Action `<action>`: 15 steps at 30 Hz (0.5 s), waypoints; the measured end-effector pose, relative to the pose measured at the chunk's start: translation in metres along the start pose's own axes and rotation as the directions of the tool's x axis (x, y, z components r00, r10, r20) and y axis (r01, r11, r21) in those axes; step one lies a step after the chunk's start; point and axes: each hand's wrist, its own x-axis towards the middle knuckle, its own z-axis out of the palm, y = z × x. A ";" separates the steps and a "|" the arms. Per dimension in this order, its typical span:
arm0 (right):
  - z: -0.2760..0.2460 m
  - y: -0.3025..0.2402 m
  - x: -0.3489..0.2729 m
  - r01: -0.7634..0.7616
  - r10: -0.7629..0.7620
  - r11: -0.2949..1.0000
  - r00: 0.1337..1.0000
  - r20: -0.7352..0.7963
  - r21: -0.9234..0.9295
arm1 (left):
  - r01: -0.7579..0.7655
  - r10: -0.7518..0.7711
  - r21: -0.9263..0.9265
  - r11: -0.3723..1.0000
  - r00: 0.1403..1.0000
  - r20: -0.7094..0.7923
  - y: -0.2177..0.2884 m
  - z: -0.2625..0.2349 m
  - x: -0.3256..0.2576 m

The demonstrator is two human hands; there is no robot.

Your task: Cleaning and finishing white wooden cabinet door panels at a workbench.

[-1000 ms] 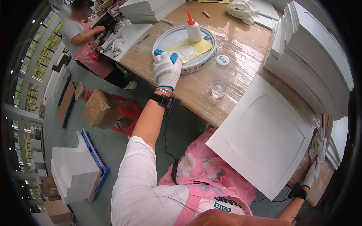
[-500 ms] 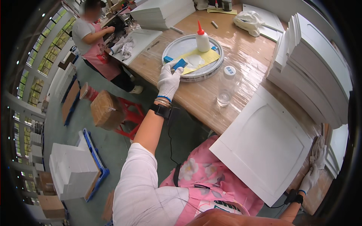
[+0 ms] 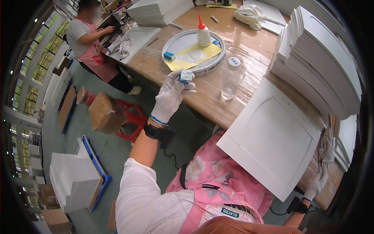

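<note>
My left hand point(image 3: 170, 95), in a white knit glove, pinches a small blue block point(image 3: 186, 77) with its whitish, smeared-looking face turned up. It is held just off the near rim of a round grey lid point(image 3: 176, 42). On the lid lie a yellow sheet point(image 3: 212, 51) with white paste point(image 3: 193, 55) and another blue block point(image 3: 169, 56); a white squeeze bottle point(image 3: 203, 37) with a red nozzle stands there. At the far right, my gloved right hand point(image 3: 317, 184) is beside a white panel point(image 3: 269, 136), its fingers closed around a crumpled grey cloth point(image 3: 326, 146).
A clear bottle point(image 3: 229, 84) stands between lid and panel. Stacked white panels point(image 3: 323, 66) rise at the right, more point(image 3: 159, 13) at the back. A plastic bag point(image 3: 249, 16) lies behind. A co-worker point(image 3: 93, 46) stands far left; a box point(image 3: 104, 113) sits on a red stool point(image 3: 130, 117).
My left hand has drawn back from the lid towards me with the blue block, turning its whitish face up. The right hand stays near the cloth.
</note>
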 end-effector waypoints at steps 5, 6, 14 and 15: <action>0.012 -0.098 -0.040 -0.345 0.222 0.859 0.916 0.333 0.378 | 0.245 -0.210 -0.143 0.959 0.953 0.220 -0.025 0.039 -0.022; 0.022 -0.131 -0.052 -0.318 0.166 0.855 0.916 0.364 0.409 | 0.306 -0.277 -0.093 0.947 0.931 0.239 -0.026 0.053 -0.032; 0.083 -0.311 -0.116 -0.004 -0.502 0.792 0.563 0.656 0.610 | 0.678 -0.550 -0.130 0.724 0.680 0.485 -0.058 0.099 -0.102; 0.084 -0.321 -0.122 -0.001 -0.533 0.777 0.531 0.658 0.630 | 0.739 -0.605 -0.103 0.666 0.616 0.504 -0.055 0.104 -0.107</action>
